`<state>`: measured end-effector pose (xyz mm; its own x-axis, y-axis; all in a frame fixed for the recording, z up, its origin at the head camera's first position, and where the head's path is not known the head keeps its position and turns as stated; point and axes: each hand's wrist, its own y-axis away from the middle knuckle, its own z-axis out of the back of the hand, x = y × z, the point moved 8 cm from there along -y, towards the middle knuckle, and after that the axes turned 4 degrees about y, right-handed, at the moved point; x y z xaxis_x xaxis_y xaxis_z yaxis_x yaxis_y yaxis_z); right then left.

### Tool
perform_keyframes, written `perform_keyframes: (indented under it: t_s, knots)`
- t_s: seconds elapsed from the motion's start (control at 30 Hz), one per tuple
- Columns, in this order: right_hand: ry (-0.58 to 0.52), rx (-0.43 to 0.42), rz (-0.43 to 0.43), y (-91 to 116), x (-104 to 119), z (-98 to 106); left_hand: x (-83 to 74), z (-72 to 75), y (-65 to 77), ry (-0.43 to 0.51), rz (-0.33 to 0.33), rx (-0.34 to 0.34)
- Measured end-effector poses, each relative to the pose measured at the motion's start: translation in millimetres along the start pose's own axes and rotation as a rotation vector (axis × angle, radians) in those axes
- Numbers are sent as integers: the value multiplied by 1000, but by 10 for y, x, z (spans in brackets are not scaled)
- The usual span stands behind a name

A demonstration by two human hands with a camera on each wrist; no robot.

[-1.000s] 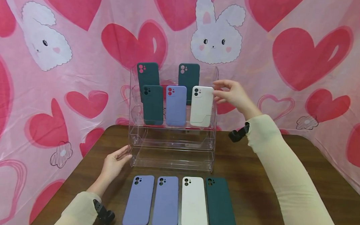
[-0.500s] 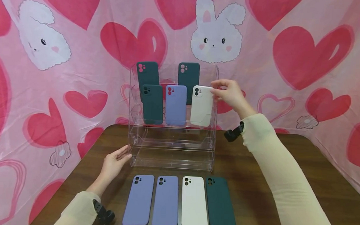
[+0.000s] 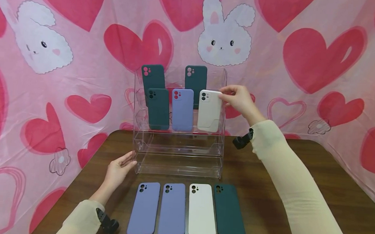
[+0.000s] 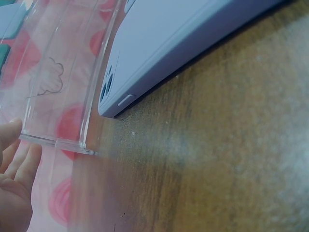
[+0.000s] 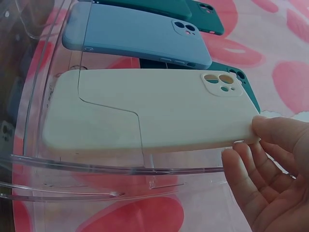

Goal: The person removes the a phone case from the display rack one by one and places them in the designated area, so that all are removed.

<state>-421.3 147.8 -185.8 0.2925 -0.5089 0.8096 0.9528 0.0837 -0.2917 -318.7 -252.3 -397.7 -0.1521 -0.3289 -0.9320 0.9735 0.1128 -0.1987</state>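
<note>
A clear tiered display stand [image 3: 177,170] stands on the table. My left hand [image 3: 118,170] holds its lower left edge between thumb and fingers; in the left wrist view the edge runs between the thumb [image 4: 8,134] and the other fingers. In an upper tier, a white phone case [image 3: 209,111] stands upright at the right end. My right hand [image 3: 240,101] pinches its top right corner, the thumb [image 5: 275,128] on the corner in the right wrist view. Left of it in that tier stand a lavender phone case [image 3: 182,109] and a dark green phone case [image 3: 158,108].
Behind, in the top tier, stand a left green case [image 3: 153,75] and a right green case [image 3: 196,77]. On the table [image 3: 281,191] before the stand lie two lavender cases [image 3: 143,209], a white case [image 3: 202,212] and a green case [image 3: 229,211]. A patterned cloth [image 3: 185,12] hangs behind.
My right hand has moved slightly left, from the stand's right edge onto the white phone case's top corner. My left hand stays on the stand.
</note>
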Motion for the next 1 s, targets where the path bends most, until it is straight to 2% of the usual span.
perform_keyframes:
  t_s: [0.53, 0.77, 1.0]
  knots:
    - [6, -35, 11, 48, 7, 66, -15, 0, 6, 9, -22, 2]
    - [-27, -40, 58, 59, 80, 133, 4, 3, -7, -29, -16, -8]
    - [-45, -70, 103, 83, 192, 243, 14, 9, -10, -23, -7, -9]
